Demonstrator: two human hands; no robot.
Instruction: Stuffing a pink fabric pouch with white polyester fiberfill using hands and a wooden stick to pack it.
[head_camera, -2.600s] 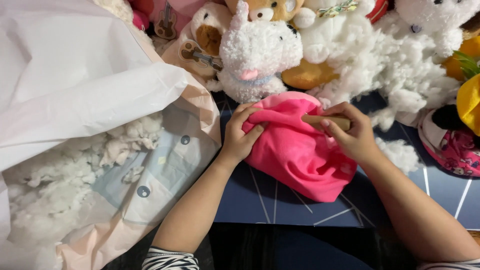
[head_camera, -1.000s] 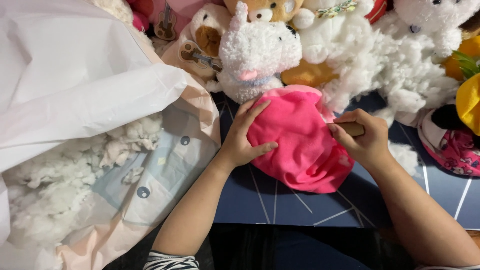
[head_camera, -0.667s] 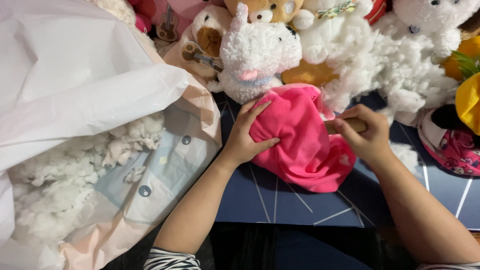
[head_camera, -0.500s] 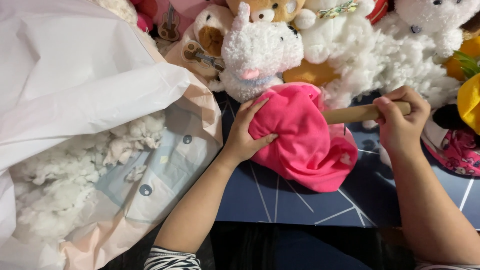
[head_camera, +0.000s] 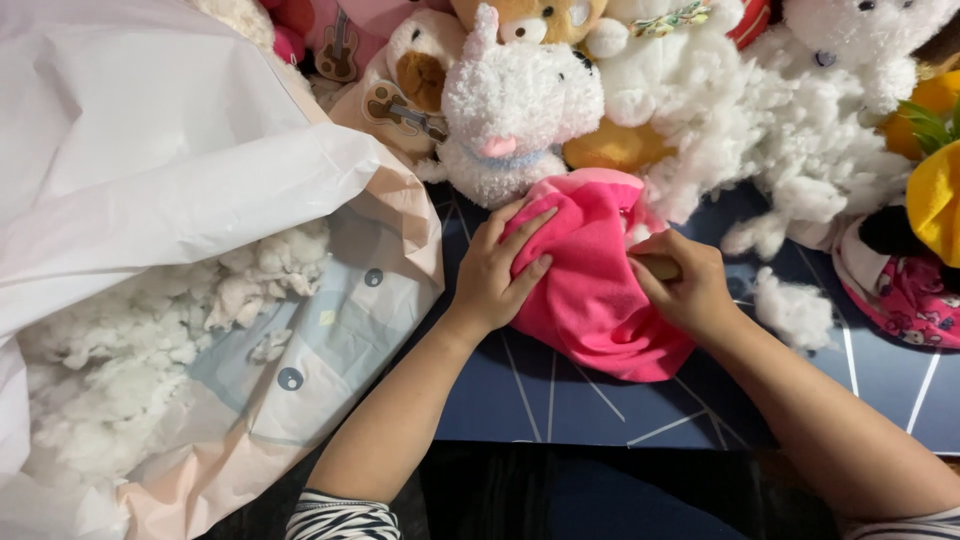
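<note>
Left hand (head_camera: 497, 272) lies spread and flat on the pink fleece toy skin (head_camera: 598, 282), fingers fanned toward one o'clock, pinning the cloth so it does not slide on the dark blue tabletop (head_camera: 600, 410). Right hand (head_camera: 688, 288) is curled tight around a short wooden stick (head_camera: 660, 267), whose near end shows between thumb and fingers while the rest disappears into the fleece at the hand's nine o'clock; the closed fist gives a firm push along the stick, and the other palm braces the fabric against it. Pink fleece sits at the centre of the tabletop, between the two hands, bulging and rumpled, its top edge touching the white plush dog (head_camera: 515, 110) at twelve o'clock.

Loose white stuffing (head_camera: 795, 150) is heaped at one to two o'clock of the fleece, with a small separate tuft (head_camera: 795, 310) just beside the right wrist at three o'clock. A large open bag (head_camera: 190, 170) with more stuffing inside (head_camera: 150, 350) fills the nine o'clock side, its mouth turned toward the person within easy reach. Other plush toys (head_camera: 640, 60) crowd the far edge.
</note>
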